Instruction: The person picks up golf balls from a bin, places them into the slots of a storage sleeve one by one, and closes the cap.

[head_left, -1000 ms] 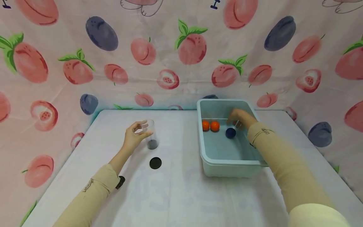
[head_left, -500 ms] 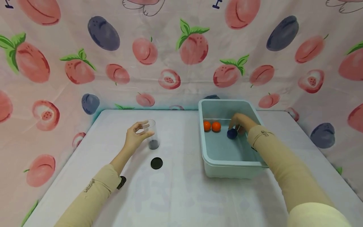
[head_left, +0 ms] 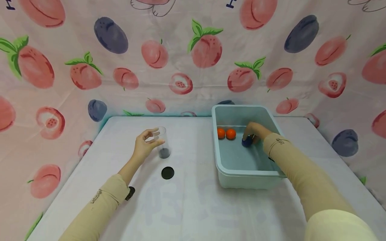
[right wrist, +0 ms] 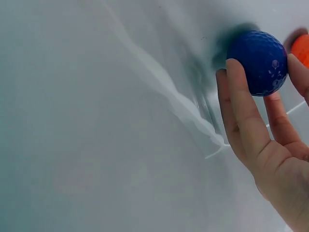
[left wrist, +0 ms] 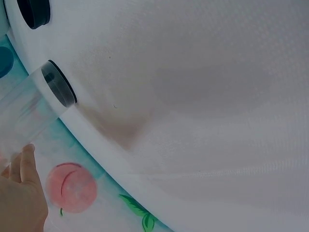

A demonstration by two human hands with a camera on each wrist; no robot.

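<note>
1. The right hand [head_left: 254, 131] is down inside the pale blue tub [head_left: 245, 174], fingers curled around the dark blue dimpled ball [right wrist: 258, 63]. In the right wrist view one finger lies along the ball's near side and another comes round its far side, so I'd call it a pinch just closing on the ball. Whether the ball is off the tub floor, I can't tell.

2. That ball sits toward the back of the tub, just beside two orange balls [head_left: 226, 133] lined up along the far wall. One orange ball shows at the edge of the right wrist view, very near the fingertips.

3. To do this well, I'd say the fingers should get past the ball's widest part before lifting; it is round and smooth enough to squirt sideways and knock the orange pair. A straight lift clear of the tub wall looks safest.

4. The left hand [head_left: 144, 146] is wrapped round a clear plastic cup [head_left: 161, 142] standing upright on the white table [head_left: 193, 207], thumb and fingers curled about its upper part. Something dark shows at the cup's bottom.

5. A black round lid [head_left: 167, 172] lies flat on the table just in front of the cup, apart from it. Keeping the cup steady and upright seems the left hand's whole job here.

6. Peach-and-plum printed cloth [head_left: 193, 60] hangs all round the table.
</note>
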